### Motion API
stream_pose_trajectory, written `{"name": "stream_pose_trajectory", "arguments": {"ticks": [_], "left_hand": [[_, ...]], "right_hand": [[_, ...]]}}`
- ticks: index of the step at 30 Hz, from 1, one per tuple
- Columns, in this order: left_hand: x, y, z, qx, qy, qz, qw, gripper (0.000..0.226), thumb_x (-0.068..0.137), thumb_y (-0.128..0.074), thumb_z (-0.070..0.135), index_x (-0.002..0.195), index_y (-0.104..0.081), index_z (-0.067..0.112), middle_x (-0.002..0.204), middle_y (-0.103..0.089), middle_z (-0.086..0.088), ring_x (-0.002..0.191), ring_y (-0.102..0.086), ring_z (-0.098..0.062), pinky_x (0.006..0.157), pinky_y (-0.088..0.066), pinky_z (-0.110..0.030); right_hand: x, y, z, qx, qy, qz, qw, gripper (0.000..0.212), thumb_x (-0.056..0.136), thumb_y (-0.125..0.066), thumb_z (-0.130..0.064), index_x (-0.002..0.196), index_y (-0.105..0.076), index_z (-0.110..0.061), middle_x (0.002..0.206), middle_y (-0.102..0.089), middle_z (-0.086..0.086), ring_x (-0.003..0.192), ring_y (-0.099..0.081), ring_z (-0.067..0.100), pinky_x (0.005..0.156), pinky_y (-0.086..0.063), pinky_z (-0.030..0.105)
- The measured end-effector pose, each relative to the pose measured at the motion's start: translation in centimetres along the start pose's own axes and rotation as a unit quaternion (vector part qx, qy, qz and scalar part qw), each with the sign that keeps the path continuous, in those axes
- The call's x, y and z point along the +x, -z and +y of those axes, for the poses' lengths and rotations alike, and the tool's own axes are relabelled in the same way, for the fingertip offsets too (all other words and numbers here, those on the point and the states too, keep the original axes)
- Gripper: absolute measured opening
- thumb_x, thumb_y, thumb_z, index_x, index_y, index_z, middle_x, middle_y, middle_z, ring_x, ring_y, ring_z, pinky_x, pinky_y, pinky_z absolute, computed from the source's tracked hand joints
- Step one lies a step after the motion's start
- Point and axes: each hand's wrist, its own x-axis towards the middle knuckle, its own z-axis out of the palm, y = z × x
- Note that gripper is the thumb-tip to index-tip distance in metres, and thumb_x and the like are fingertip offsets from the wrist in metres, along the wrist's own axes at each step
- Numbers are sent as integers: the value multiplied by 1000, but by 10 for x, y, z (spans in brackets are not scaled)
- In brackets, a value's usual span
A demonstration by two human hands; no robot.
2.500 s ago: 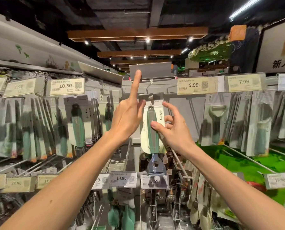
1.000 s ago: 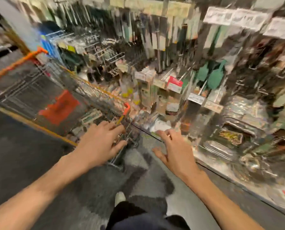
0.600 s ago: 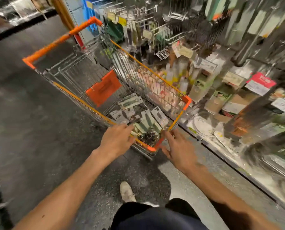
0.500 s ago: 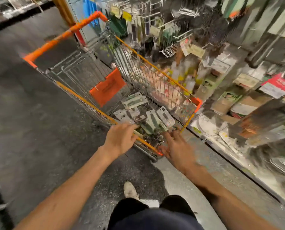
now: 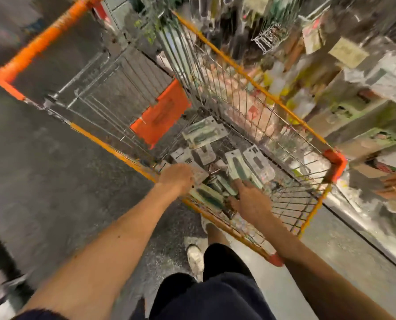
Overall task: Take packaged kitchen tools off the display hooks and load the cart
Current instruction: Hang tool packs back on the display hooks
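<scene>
Packaged tools (image 5: 238, 168) lie in the cart (image 5: 334, 161) — the display shelves (image 5: 365, 93) stand along its right side.

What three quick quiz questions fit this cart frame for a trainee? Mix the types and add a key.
1. True or false: the cart is empty.
2. The left hand and right hand are: A on the display hooks; B at the packages in the cart; C on the push handle.
3. What colour is the flap inside the cart?

Key: 1 false, packages lie on its bottom. 2 B. 3 orange.
</scene>
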Motion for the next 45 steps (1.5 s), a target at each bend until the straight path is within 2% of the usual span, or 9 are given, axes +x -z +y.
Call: {"name": "stream_pose_trajectory", "arguments": {"ticks": [6, 11, 16, 20, 26, 28, 34, 39, 45], "left_hand": [[90, 0, -26, -6, 27, -72, 997, 32, 101, -44, 13, 131, -55, 10, 127, -59, -11, 118, -55, -30, 94, -49, -42], [155, -24, -50, -145, 87, -117, 979, 25, 101, -44, 13, 123, -56, 8, 115, -64, -16, 96, -62, -32, 71, -48, -38], [212, -55, -67, -263, 190, -107, 940, 28, 100, -49, 23, 120, -61, 7, 118, -64, -14, 109, -61, -33, 86, -47, -36], [245, -83, -76, -432, 267, -90, 857, 45, 97, -59, 22, 137, -50, 5, 124, -59, -8, 119, -57, -33, 88, -46, -37], [264, -118, -78, -545, 335, -32, 768, 83, 88, -73, 35, 150, -22, 13, 104, -62, -3, 103, -62, -31, 82, -53, -38], [269, -122, -77, -560, 354, -8, 749, 88, 88, -74, 27, 153, -15, 16, 90, -53, 11, 86, -59, -18, 70, -49, -28], [279, -121, -76, -623, 405, 20, 669, 112, 77, -84, 7, 157, -5, 16, 131, -55, -5, 108, -58, -18, 102, -45, -41], [280, -128, -83, -612, 440, -17, 658, 66, 69, -88, 8, 128, -59, 15, 121, -69, -5, 112, -65, -26, 98, -54, -44], [279, -121, -85, -621, 419, 5, 662, 40, 80, -82, 10, 117, -67, 8, 111, -70, -2, 100, -65, -18, 86, -51, -29]], "right_hand": [[127, 9, -5, 58, -13, -50, 997, 43, 100, -51, -33, 141, -45, -21, 139, -49, 12, 115, -58, 30, 91, -52, 42], [227, -2, -1, 22, -1, -97, 995, 33, 97, -58, -25, 127, -54, -13, 126, -56, 12, 112, -57, 32, 90, -49, 40], [332, -12, -2, -43, 24, -110, 993, 40, 98, -52, -18, 136, -46, -6, 137, -49, 17, 123, -50, 36, 96, -45, 45], [405, -25, -5, -69, 110, -62, 990, 48, 89, -64, -18, 132, -49, -3, 133, -50, 22, 121, -51, 42, 98, -45, 49], [465, -39, 3, -262, 165, -157, 938, 120, 75, -76, -55, 157, 2, -14, 164, 7, 18, 152, 1, 35, 120, -20, 52], [467, -42, 8, -260, 163, -153, 939, 123, 72, -78, -56, 157, 1, -14, 164, 3, 18, 151, -5, 36, 117, -26, 55], [452, -43, 1, -282, 116, -142, 942, 111, 74, -70, -66, 151, -16, -6, 151, -27, 20, 139, -28, 36, 112, -28, 54], [445, -45, 1, -245, 83, -156, 953, 102, 70, -74, -65, 141, -30, -7, 148, -28, 19, 136, -31, 36, 113, -29, 53], [435, -34, 2, -161, 57, -156, 973, 93, 70, -82, -49, 136, -29, -9, 126, -45, 15, 103, -54, 31, 81, -55, 41]]}}
